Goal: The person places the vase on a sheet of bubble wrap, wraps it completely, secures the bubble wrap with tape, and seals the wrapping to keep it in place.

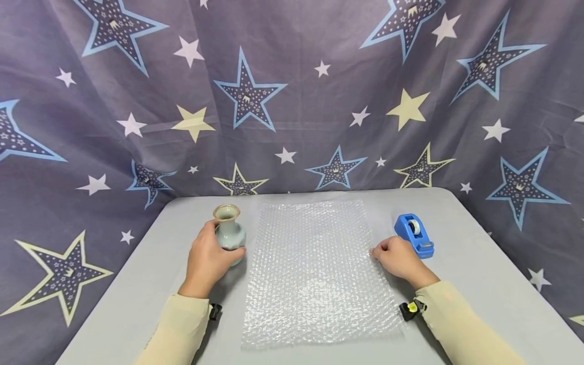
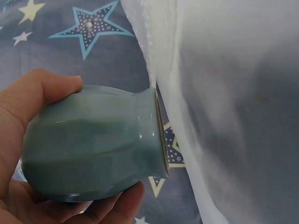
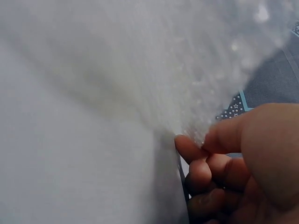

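Observation:
A pale green ceramic vase [image 1: 230, 235] with a flared brown rim stands upright at the left of the sheet. My left hand [image 1: 211, 257] grips its round body; in the left wrist view the thumb lies on one side of the vase [image 2: 93, 140] and the fingers wrap the other. A clear sheet of bubble wrap [image 1: 315, 268] lies spread over the middle of the table. At its right edge my right hand [image 1: 399, 257] pinches the wrap between thumb and forefinger, and the right wrist view shows the bubble wrap [image 3: 201, 70] lifted slightly there.
Just beyond the right hand, a blue tape dispenser [image 1: 414, 235] with a roll of tape sits on the grey-white table [image 1: 483, 284]. A star-patterned curtain [image 1: 292, 101] hangs behind the table and along both sides.

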Action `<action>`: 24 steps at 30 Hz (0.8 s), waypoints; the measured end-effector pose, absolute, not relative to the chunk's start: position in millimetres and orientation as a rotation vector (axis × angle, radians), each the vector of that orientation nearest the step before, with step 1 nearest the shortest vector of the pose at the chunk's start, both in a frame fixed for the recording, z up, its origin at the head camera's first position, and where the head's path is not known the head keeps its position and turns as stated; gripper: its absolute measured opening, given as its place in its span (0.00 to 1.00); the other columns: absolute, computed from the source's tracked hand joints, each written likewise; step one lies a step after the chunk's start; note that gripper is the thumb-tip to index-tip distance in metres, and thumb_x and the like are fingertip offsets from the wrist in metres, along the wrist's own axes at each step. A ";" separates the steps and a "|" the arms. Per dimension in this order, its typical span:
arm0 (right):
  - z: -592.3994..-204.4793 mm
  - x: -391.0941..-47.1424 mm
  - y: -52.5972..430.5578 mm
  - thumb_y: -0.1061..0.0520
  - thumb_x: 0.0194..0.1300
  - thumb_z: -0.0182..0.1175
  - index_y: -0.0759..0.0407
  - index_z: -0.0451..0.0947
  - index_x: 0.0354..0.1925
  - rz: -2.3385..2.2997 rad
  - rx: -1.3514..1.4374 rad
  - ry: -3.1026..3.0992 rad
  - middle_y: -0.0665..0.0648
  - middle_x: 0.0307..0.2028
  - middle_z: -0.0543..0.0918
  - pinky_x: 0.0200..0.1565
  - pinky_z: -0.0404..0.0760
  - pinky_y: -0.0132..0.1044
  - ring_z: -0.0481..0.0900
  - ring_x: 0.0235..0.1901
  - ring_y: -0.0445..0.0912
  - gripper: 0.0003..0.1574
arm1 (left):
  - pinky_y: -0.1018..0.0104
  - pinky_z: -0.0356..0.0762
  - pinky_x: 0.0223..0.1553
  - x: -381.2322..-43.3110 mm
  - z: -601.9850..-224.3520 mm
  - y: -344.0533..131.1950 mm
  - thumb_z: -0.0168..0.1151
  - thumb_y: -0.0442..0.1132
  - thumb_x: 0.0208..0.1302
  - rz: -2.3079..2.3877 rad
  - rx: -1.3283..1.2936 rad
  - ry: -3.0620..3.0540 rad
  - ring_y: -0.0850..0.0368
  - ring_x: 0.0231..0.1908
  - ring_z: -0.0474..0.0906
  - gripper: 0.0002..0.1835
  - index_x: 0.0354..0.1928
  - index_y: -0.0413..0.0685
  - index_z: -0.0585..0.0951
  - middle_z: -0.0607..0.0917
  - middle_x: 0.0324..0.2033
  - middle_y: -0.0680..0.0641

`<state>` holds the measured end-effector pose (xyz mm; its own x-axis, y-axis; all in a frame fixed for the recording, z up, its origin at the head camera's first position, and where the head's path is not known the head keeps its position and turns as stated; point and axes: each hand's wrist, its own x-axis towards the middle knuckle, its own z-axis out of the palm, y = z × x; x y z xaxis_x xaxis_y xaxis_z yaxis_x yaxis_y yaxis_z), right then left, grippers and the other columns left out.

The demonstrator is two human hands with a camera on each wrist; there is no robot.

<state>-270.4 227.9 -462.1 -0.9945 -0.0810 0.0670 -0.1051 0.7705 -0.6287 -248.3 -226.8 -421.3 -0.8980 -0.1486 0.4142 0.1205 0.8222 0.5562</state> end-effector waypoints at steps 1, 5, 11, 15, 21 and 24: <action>-462.0 -270.2 227.6 0.52 0.68 0.64 0.56 0.87 0.26 1.042 0.151 -2.922 0.48 0.18 0.76 0.26 0.68 0.39 0.70 0.22 0.45 0.15 | 0.40 0.77 0.53 -248.3 -420.1 -225.5 0.81 0.50 0.43 -0.818 0.015 -2.557 0.36 0.52 0.80 0.50 0.67 0.39 0.70 0.82 0.52 0.36; -462.5 -270.0 227.6 0.52 0.68 0.64 0.56 0.87 0.25 1.042 0.145 -2.919 0.47 0.16 0.74 0.26 0.67 0.39 0.69 0.21 0.45 0.16 | 0.40 0.77 0.52 -249.6 -414.5 -220.6 0.82 0.50 0.42 -0.805 -0.020 -2.551 0.36 0.51 0.81 0.50 0.67 0.40 0.70 0.82 0.53 0.37; -463.3 -268.8 228.7 0.52 0.67 0.65 0.55 0.88 0.25 1.045 0.139 -2.922 0.47 0.16 0.75 0.25 0.67 0.39 0.69 0.21 0.45 0.15 | 0.41 0.77 0.48 -253.2 -397.3 -211.1 0.81 0.49 0.40 -0.780 -0.055 -2.539 0.40 0.49 0.81 0.47 0.66 0.44 0.72 0.82 0.52 0.41; -463.2 -269.1 228.9 0.52 0.67 0.65 0.55 0.88 0.26 1.046 0.130 -2.926 0.47 0.17 0.75 0.26 0.67 0.39 0.69 0.21 0.45 0.15 | 0.43 0.76 0.45 -254.1 -379.5 -201.4 0.80 0.49 0.40 -0.765 -0.101 -2.528 0.42 0.47 0.81 0.47 0.65 0.47 0.72 0.82 0.51 0.44; -461.8 -269.8 227.4 0.51 0.67 0.65 0.55 0.88 0.26 1.050 0.127 -2.927 0.48 0.19 0.78 0.27 0.68 0.39 0.70 0.22 0.45 0.14 | 0.43 0.76 0.44 -251.7 -362.1 -191.9 0.81 0.49 0.39 -0.783 -0.140 -2.497 0.43 0.48 0.80 0.49 0.67 0.49 0.72 0.82 0.53 0.44; -461.8 -269.6 227.3 0.52 0.67 0.65 0.55 0.88 0.27 1.054 0.130 -2.927 0.48 0.20 0.79 0.27 0.68 0.39 0.71 0.23 0.45 0.14 | 0.44 0.76 0.44 -250.5 -359.7 -187.4 0.81 0.49 0.38 -0.792 -0.147 -2.513 0.43 0.47 0.80 0.49 0.67 0.49 0.71 0.82 0.52 0.44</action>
